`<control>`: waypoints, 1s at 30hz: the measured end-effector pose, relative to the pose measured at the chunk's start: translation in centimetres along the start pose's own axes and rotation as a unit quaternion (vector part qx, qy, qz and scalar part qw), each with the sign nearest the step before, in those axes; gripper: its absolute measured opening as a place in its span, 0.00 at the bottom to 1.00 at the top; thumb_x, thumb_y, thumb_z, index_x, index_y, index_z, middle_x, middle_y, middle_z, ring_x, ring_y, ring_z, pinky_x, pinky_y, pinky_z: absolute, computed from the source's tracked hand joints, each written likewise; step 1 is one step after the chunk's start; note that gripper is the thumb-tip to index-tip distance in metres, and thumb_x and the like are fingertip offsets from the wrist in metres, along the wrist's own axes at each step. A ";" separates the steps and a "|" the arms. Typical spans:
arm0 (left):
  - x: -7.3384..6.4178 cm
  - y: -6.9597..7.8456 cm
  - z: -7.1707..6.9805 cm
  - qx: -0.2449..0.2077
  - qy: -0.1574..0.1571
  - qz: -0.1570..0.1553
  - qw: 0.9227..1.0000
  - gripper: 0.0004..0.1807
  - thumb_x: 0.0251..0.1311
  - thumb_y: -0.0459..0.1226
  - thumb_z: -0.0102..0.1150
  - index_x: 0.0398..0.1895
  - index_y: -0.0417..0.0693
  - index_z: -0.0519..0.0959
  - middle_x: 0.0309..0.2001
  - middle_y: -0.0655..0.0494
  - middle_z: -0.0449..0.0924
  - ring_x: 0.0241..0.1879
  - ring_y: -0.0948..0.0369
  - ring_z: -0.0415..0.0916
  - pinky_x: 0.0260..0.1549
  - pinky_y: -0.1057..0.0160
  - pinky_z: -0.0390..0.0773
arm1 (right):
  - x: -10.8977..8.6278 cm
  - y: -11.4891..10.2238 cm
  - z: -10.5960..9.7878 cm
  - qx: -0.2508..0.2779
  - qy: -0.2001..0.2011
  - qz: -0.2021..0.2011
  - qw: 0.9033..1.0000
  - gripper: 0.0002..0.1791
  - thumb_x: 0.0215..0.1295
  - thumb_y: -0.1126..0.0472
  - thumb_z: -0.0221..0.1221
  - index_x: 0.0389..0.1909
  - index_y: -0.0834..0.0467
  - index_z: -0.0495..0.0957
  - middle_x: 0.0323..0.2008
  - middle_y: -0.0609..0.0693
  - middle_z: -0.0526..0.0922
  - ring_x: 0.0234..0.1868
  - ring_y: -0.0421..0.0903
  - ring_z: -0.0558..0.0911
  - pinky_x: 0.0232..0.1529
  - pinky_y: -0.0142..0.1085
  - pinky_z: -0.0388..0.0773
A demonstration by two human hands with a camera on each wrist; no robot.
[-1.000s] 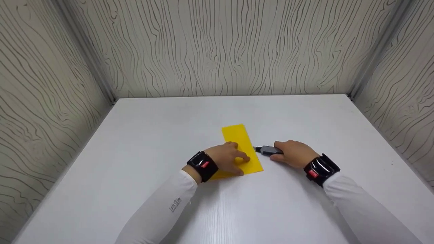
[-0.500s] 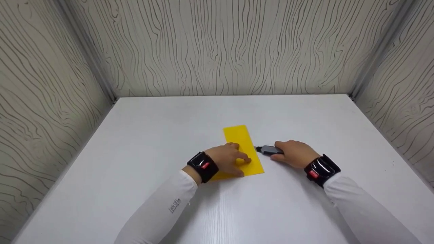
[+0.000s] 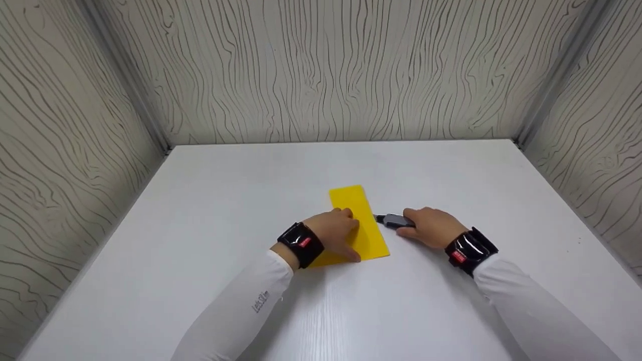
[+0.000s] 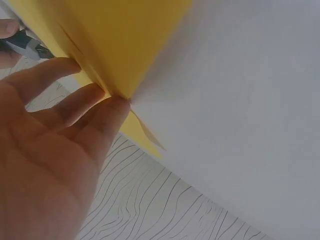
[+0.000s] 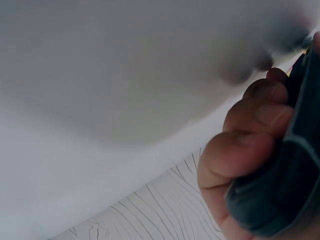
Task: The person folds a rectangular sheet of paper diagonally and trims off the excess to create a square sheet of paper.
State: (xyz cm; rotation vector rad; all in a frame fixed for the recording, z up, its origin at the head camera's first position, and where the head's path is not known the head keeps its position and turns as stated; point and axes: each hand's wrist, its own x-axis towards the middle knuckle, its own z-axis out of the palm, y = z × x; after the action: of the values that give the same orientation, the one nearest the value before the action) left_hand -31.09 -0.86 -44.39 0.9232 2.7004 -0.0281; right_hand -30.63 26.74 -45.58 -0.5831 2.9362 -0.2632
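A yellow sheet of paper [image 3: 363, 220] lies on the white table in the head view, and it looks folded. My left hand [image 3: 333, 231] rests on its left part, with the fingertips pressed along the paper and the thumb near its front edge. In the left wrist view, the fingertips of that left hand [image 4: 55, 130] touch the yellow paper [image 4: 120, 40] along a crease. To the right, my right hand [image 3: 434, 226] grips a utility knife [image 3: 396, 221]. The knife's tip points left at the paper's right edge; whether it touches is too small to tell. Fingers wrap the dark handle [image 5: 265, 205] in the right wrist view.
The white table [image 3: 241, 185] reaches back to a wood-grain patterned wall [image 3: 321, 75]. Similar panels stand at the left and right. A few tiny dark specks [image 3: 579, 240] are on the table's right side.
My left index finger has drawn back across the paper toward the other fingers. The right hand and the knife have shifted slightly left.
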 end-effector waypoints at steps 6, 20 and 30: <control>0.1 -0.3 -0.3 -0.006 -0.007 -0.006 1.000 0.44 0.62 0.66 0.72 0.76 0.55 0.77 0.76 0.47 0.70 0.72 0.48 0.72 0.76 0.48 0.74 | 0.1 -0.1 -0.3 -0.006 0.000 0.010 1.000 0.20 0.77 0.43 0.65 0.41 0.56 0.76 0.25 0.48 0.73 0.28 0.48 0.73 0.33 0.39 0.66; 0.6 -0.2 -0.5 -0.040 -0.002 -0.036 0.999 0.43 0.60 0.67 0.73 0.73 0.56 0.77 0.72 0.50 0.77 0.63 0.51 0.78 0.74 0.48 0.76 | -0.7 0.6 -0.6 -0.007 0.010 0.003 1.000 0.19 0.76 0.43 0.66 0.42 0.56 0.77 0.25 0.47 0.73 0.29 0.47 0.73 0.33 0.40 0.66; 0.1 0.3 0.0 0.014 0.017 -0.016 1.000 0.57 0.50 0.75 0.74 0.74 0.49 0.72 0.65 0.49 0.79 0.60 0.53 0.78 0.72 0.53 0.78 | -1.1 0.8 -0.4 -0.002 0.012 -0.010 1.000 0.20 0.74 0.41 0.67 0.41 0.54 0.75 0.25 0.45 0.70 0.29 0.47 0.73 0.34 0.40 0.65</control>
State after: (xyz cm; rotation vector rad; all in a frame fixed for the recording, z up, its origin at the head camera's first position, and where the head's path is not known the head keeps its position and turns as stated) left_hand -30.98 -0.63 -44.39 0.8960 2.7537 -0.0566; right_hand -29.99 27.94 -45.27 -0.6142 2.9562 -0.2673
